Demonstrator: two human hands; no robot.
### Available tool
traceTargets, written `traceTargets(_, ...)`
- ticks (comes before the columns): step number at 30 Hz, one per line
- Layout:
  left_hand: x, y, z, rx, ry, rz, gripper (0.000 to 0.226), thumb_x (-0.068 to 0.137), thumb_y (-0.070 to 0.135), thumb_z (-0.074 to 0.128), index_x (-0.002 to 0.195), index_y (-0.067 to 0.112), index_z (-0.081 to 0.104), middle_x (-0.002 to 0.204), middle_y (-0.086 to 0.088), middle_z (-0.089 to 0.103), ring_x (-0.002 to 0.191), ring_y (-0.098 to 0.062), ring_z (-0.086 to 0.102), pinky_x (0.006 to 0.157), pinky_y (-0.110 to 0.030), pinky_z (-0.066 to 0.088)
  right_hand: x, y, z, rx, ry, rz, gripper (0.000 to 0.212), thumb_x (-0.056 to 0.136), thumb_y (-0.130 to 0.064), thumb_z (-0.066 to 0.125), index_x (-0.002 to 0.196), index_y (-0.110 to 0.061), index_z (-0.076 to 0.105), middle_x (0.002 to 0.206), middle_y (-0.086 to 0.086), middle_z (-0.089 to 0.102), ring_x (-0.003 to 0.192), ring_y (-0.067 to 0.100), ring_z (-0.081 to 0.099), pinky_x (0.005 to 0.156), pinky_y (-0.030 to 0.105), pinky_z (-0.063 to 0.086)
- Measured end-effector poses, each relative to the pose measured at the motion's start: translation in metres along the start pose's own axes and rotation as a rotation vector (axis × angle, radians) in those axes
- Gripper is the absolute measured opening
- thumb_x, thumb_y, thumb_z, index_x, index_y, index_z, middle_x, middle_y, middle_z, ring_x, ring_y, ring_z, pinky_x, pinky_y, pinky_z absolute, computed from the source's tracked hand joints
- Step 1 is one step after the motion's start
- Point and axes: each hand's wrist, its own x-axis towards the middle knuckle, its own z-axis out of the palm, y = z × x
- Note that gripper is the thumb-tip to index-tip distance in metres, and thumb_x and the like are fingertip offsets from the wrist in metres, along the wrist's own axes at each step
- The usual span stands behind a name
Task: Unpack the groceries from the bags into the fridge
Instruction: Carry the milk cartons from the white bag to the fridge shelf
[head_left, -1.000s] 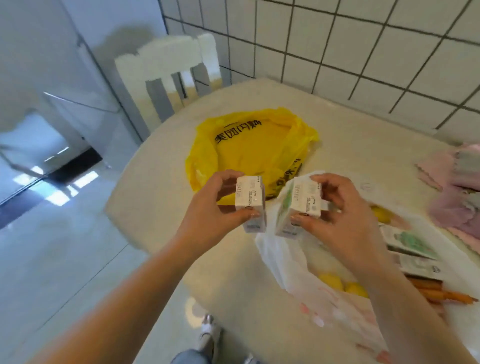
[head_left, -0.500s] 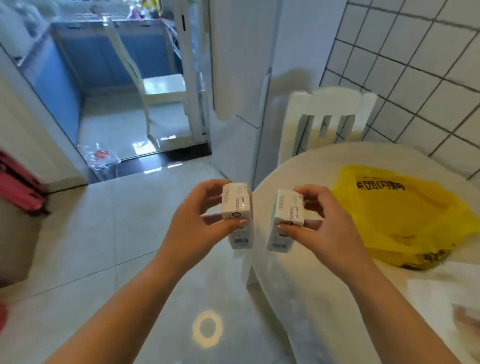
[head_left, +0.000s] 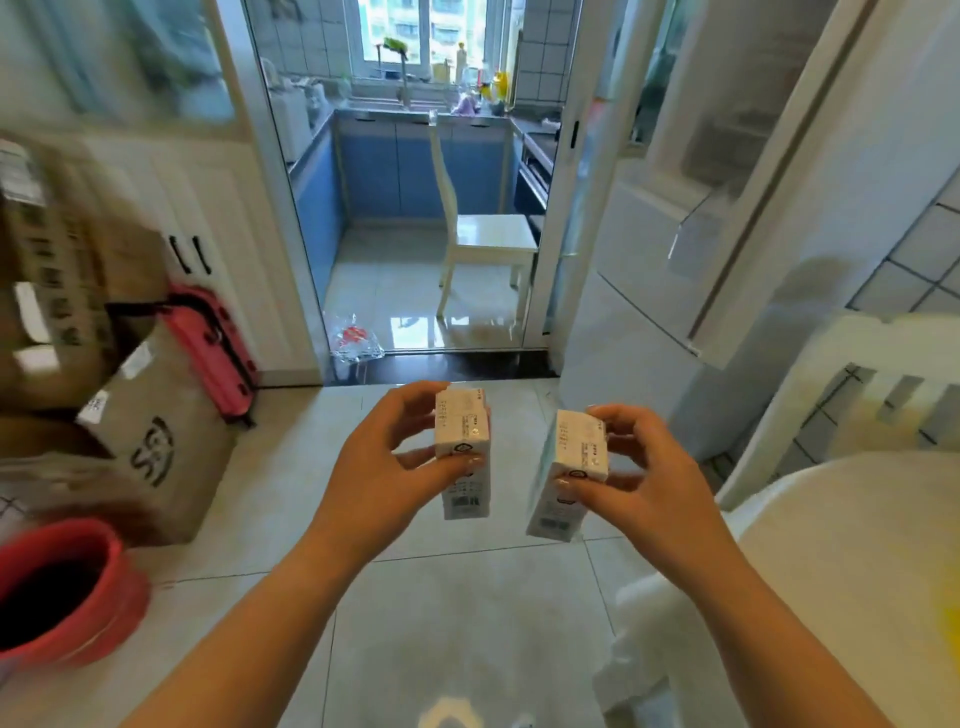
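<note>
My left hand (head_left: 387, 467) grips a small white carton (head_left: 463, 451) by its top, upright, over the tiled floor. My right hand (head_left: 641, 480) grips a second white carton (head_left: 569, 470) with green on its side, tilted slightly. The two cartons hang side by side, a short gap between them. The white fridge (head_left: 691, 218) stands at the right, its doors shut, beyond the right carton. Of the yellow bag (head_left: 950, 623) only a blurred sliver shows at the right edge on the round table (head_left: 841, 561).
A white chair (head_left: 852, 384) stands between table and fridge. Stacked cardboard boxes (head_left: 156, 441), a pink suitcase (head_left: 213, 353) and a red bucket (head_left: 62, 587) crowd the left. Straight ahead an open doorway leads to a kitchen with another white chair (head_left: 483, 239).
The view has swung left, away from the table and bags, towards the fridge and the kitchen doorway. Both hands keep their cartons and have carried them off the table over the floor.
</note>
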Motion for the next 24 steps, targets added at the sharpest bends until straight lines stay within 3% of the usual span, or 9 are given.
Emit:
traceTargets(11,0.215,-0.050,-0.039,0.034,0.050,-0.011,0.055,0.072,0.014,0.076,0.115,0.039,0.051,0.114,0.020,0.061,0.107,0.004,0.056,0.086,-0.026,0.053,0.239,0.023,0.043,0.024,-0.019,-0.066,0.052,0.070,-0.016,0.077,0.101,-0.042,0.045,0.105,-0.022,0.053,0.097,-0.014,0.052,0.074,0.012,0.053)
traceTargets(20,0.405,-0.053,-0.027,0.048,-0.015,0.044,0.055,0.075,0.015,0.074,0.120,0.035,0.051,0.113,0.023,0.059,0.105,0.011,0.054,0.083,-0.016,0.051,0.410,0.035,0.019,-0.003,0.073,-0.071,0.050,0.071,-0.017,0.076,0.100,-0.044,0.045,0.104,-0.023,0.054,0.094,-0.016,0.052,0.072,0.015,0.054)
traceTargets(24,0.486,-0.061,-0.005,0.018,-0.092,0.075,0.052,0.075,0.016,0.074,0.114,0.040,0.051,0.108,0.024,0.059,0.099,0.012,0.056,0.069,-0.010,0.053,0.471,0.052,0.002,-0.027,0.151,-0.049,0.050,0.072,-0.017,0.076,0.100,-0.044,0.045,0.105,-0.023,0.053,0.098,-0.009,0.053,0.072,0.015,0.055)
